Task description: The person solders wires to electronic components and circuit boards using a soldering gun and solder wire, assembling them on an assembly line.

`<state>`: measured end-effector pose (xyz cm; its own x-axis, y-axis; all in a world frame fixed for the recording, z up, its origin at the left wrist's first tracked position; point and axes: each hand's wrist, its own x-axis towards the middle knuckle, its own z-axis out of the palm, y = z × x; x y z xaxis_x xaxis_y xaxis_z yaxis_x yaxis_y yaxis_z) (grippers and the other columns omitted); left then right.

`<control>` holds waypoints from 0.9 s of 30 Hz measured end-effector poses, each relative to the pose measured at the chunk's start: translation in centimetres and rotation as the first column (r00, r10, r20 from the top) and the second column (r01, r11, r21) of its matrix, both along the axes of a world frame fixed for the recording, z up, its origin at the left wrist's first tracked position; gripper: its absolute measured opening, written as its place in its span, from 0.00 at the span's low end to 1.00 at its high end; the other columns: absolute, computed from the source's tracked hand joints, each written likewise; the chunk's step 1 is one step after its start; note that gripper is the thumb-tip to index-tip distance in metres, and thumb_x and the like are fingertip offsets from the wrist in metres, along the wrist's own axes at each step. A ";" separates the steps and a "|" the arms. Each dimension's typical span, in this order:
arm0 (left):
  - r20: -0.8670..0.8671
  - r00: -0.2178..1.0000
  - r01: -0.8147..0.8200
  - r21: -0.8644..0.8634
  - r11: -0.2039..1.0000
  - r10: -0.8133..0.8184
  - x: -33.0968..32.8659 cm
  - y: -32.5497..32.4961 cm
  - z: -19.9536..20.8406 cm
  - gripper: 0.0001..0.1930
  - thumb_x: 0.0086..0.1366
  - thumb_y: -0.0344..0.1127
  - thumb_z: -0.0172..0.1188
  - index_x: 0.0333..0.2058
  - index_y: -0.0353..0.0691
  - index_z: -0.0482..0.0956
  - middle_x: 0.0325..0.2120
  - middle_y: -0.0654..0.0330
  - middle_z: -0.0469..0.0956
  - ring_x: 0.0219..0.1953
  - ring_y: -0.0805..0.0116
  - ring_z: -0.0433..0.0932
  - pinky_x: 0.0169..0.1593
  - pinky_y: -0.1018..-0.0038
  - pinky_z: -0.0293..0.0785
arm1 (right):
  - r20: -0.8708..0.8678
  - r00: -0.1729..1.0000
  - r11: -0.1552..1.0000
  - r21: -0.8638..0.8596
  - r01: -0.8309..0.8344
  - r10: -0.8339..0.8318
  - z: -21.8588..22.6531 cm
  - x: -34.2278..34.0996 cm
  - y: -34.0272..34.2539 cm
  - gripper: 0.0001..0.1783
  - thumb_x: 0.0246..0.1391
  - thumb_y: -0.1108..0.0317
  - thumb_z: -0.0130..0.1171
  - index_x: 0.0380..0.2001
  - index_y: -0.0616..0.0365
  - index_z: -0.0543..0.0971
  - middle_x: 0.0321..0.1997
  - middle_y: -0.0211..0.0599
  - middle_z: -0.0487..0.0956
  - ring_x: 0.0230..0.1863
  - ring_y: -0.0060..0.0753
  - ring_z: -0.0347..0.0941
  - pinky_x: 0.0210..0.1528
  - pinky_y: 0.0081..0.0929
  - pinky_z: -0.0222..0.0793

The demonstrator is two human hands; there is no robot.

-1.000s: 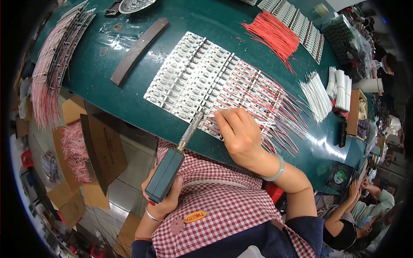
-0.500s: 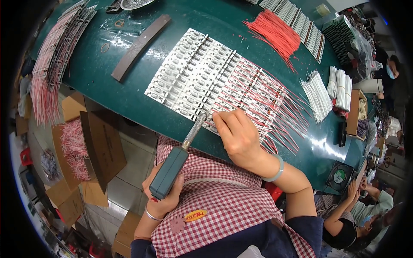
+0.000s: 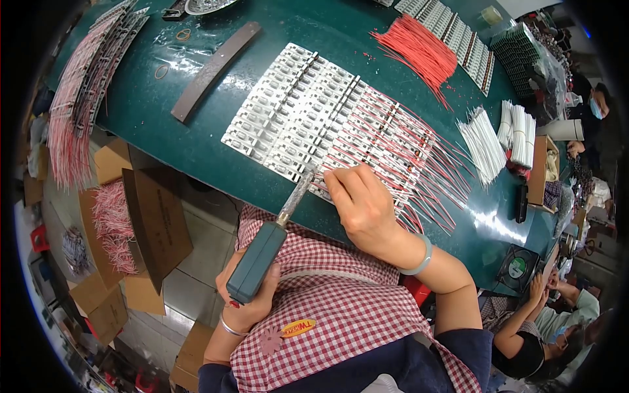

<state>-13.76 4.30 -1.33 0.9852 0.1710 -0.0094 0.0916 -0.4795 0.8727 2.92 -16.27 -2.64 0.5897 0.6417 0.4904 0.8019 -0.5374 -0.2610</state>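
Note:
My left hand is wrapped round the dark green handle of a soldering iron. Its metal shaft points up and away, with the tip at the near edge of a panel of white circuit boards. Close to the right of that tip, my right hand has thumb and forefinger pinched together over the panel. What lies between those fingertips, probably a thin wire, is too small to make out. Red and white wires cover the panel's right part and stick out past its edge; its left part carries none.
A brown curved strip lies left of the panel. Beyond it sit red wires, with white wire bundles at right. Wired panels hang over the left table edge above a cardboard box. A fan stands near a co-worker's hands.
The soldering iron's tip has shifted very slightly away along the panel's near edge. My right hand stays practically in place.

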 end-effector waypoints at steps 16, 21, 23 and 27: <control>0.022 0.999 -0.040 -0.032 0.999 0.041 -1.7 0.5 -1.0 0.12 0.58 0.26 0.68 0.41 0.28 0.82 0.34 0.48 0.82 0.33 0.57 0.84 0.37 0.71 0.79 | -0.023 1.000 0.999 0.029 0.021 -0.020 0.6 -0.8 0.2 0.20 0.39 0.79 0.62 0.42 0.69 0.80 0.35 0.41 0.77 0.33 0.38 0.73 0.30 0.31 0.71; -0.003 0.999 -0.038 -0.043 0.998 0.038 -1.6 0.5 -0.5 0.12 0.57 0.26 0.69 0.40 0.27 0.82 0.35 0.47 0.83 0.34 0.57 0.84 0.39 0.70 0.80 | -0.050 0.999 1.000 0.018 0.021 -0.020 0.7 -1.1 0.4 0.21 0.39 0.80 0.62 0.43 0.70 0.80 0.35 0.40 0.77 0.32 0.38 0.72 0.30 0.31 0.71; 0.025 1.000 -0.012 -0.005 1.000 0.012 -1.5 0.5 -0.3 0.13 0.57 0.26 0.69 0.40 0.27 0.82 0.36 0.47 0.83 0.35 0.57 0.85 0.40 0.71 0.80 | -0.054 0.998 1.000 0.021 0.021 -0.020 0.6 -1.2 0.4 0.21 0.39 0.80 0.62 0.43 0.70 0.80 0.35 0.41 0.77 0.32 0.38 0.72 0.30 0.31 0.71; 0.015 1.000 -0.004 0.011 1.000 0.004 -1.4 0.5 -0.2 0.13 0.57 0.26 0.69 0.41 0.27 0.82 0.36 0.48 0.83 0.35 0.58 0.85 0.40 0.71 0.80 | -0.059 0.998 1.000 0.014 0.016 -0.016 0.5 -1.2 0.4 0.22 0.40 0.79 0.62 0.43 0.71 0.80 0.36 0.41 0.77 0.33 0.39 0.72 0.30 0.30 0.71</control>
<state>-15.14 4.77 -1.56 0.9845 0.1753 0.0074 0.0806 -0.4891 0.8685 1.68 -15.85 -2.11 0.6281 0.6248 0.4638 0.7761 -0.5458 -0.3159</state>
